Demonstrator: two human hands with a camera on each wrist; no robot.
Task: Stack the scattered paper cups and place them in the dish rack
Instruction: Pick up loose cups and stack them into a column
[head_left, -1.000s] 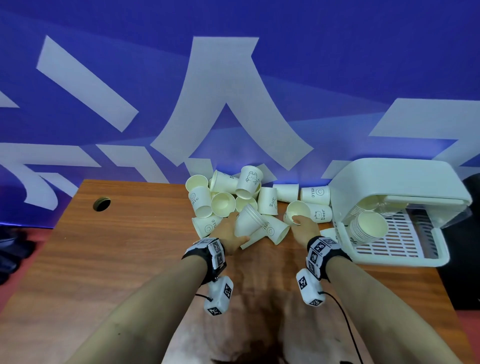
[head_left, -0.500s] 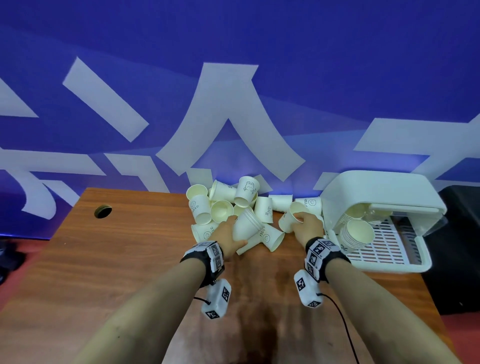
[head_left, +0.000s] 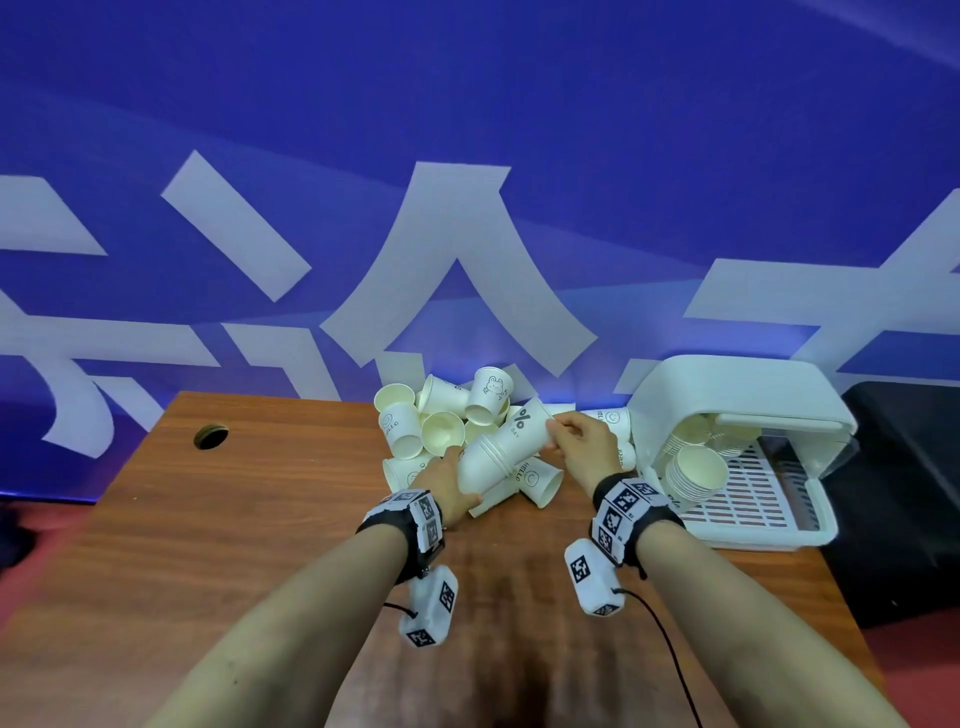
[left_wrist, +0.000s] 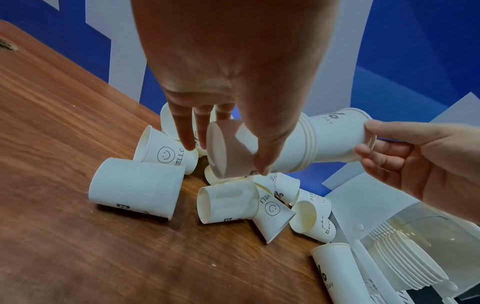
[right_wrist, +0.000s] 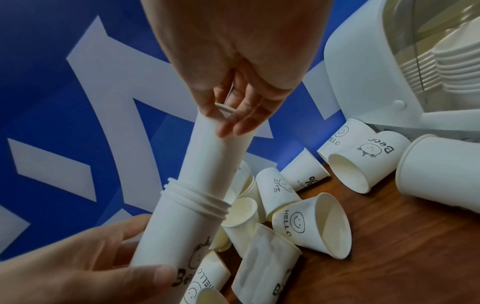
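While the left hand wraps thumb and fingers round the closed end of a short nested stack of paper cups, the right hand pinches the rim of a "% DAY" cup and holds it mouth-out, its base set into the stack's open end. The whole assembly hangs tilted in the air above the heap, near the far edge of the tabletop. Judging from that, the step in hand is nesting 1 more cup onto the stack; it looks only partly seated, since most of its wall stands proud of the bunched rims.

Next, the move probably calls for pushing the cup straight along the stack's axis, rims kept parallel, with a light squeeze so the thin paper does not buckle. After that, another loose cup has to be picked.

Many loose cups lie on their sides in a jumble at the far edge, some printed "HELLO" or "Bear", so the task looks well short of done.

At the far right corner stands the white dish rack, its cover raised. Inside, 1 stack of cups lies on the slatted floor with its mouth facing out, and more stacked cups show behind it; their count is unclear.
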